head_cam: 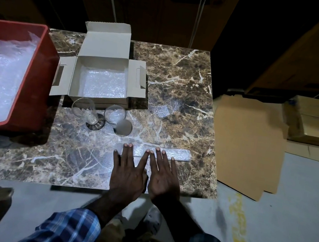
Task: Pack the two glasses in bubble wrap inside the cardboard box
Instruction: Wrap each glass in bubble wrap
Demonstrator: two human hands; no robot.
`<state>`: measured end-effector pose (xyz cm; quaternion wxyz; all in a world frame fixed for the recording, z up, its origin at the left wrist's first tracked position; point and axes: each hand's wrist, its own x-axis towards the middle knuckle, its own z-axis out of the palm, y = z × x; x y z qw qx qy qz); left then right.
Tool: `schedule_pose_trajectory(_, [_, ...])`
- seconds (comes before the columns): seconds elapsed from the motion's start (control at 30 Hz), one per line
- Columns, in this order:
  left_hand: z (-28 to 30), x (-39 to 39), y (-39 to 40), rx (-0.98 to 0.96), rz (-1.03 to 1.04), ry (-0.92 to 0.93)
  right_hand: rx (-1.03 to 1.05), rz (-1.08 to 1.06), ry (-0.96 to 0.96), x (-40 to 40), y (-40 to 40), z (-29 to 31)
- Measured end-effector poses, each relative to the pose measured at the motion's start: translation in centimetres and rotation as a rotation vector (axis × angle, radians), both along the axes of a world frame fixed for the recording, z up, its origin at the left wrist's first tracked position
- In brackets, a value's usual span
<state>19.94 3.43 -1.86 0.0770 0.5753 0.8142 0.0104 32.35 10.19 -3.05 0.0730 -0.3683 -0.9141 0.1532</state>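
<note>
A person's left hand (127, 174) and right hand (162, 177) lie flat, side by side, fingers straight and spread, pressing a sheet of bubble wrap (152, 154) onto the marble table (190, 88). The sheet's far edge is rolled or folded into a narrow band running toward 3 o'clock, just under the fingertips (158, 149). Neither hand grips anything.

At 11 o'clock from the hands stand the two glasses, close together but apart: the left glass (86, 111), a stemmed one that looks empty, and the right glass (115, 115), which seems to hold crumpled wrap, though that is hard to confirm. Just beyond them, at 12 o'clock from the glasses, the cardboard box (100, 80) sits open, flaps out, its floor already lined with bubble wrap.

At 9 o'clock, a red crate (38, 75) holds more wrap. Flattened cardboard (247, 145) lies on the floor at 3 o'clock.

By this evidence the job is in its early half: box lined, a sheet being prepared, but neither glass wrapped on the outside nor placed in the box.
</note>
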Motion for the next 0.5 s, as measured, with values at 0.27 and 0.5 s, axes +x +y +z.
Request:
schedule_pose_trajectory(0.27, [-1.1, -0.2, -0.3, 0.042, 0.021, -0.026, -0.003, -0.037, -0.019, 0.9, 1.4, -0.5])
schedule_pose_trajectory(0.5, [-1.2, -1.3, -1.0, 0.027, 0.062, -0.004, -0.003, -0.185, -0.201, 4.4, 4.2, -0.8])
